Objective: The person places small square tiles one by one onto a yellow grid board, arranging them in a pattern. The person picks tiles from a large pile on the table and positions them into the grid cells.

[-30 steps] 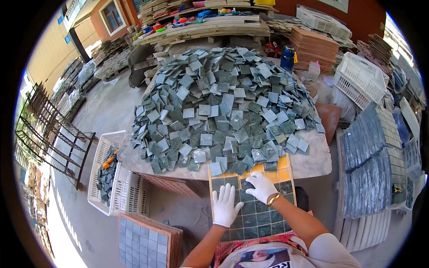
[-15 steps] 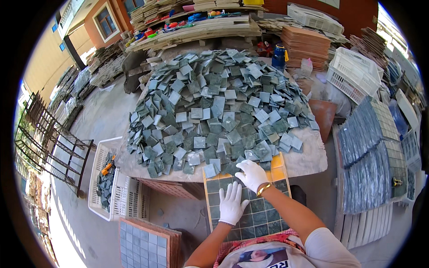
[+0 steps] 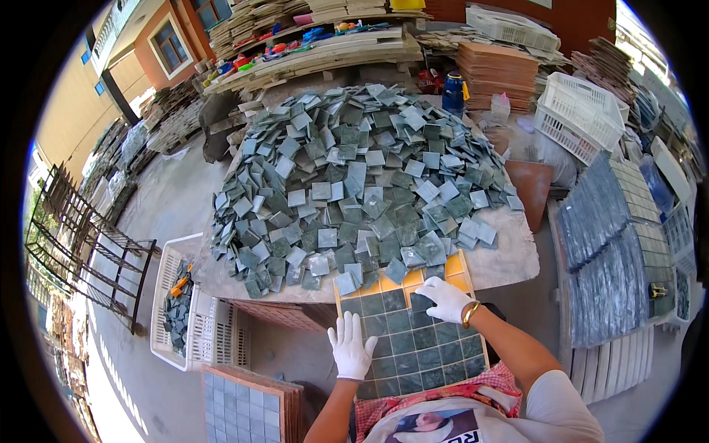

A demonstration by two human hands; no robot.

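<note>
In front of me lies an orange tray (image 3: 459, 275) with pale strip edges, mostly covered by rows of square green stone tiles (image 3: 403, 342). My left hand (image 3: 351, 348), in a white glove, rests with spread fingers at the tray's left edge. My right hand (image 3: 443, 300), also gloved and with a gold band at the wrist, bends its fingers onto a dark green tile (image 3: 422, 307) in the upper rows. Part of that tile is hidden under the fingers. Bare orange shows around it at the far end. A large heap of loose tiles (image 3: 347, 188) lies just beyond.
The heap spreads over a pale worktable (image 3: 509, 258). White crates (image 3: 173, 295) with broken tile pieces stand at the left, near a stack of tiled panels (image 3: 244, 406). Wrapped tile stacks (image 3: 602, 266) stand at the right. A blue flask (image 3: 453, 94) is behind the heap.
My right hand has come back from the heap's edge, rightward and nearer to me, onto a tile in the tray. My left hand has slid left to the tray's edge.
</note>
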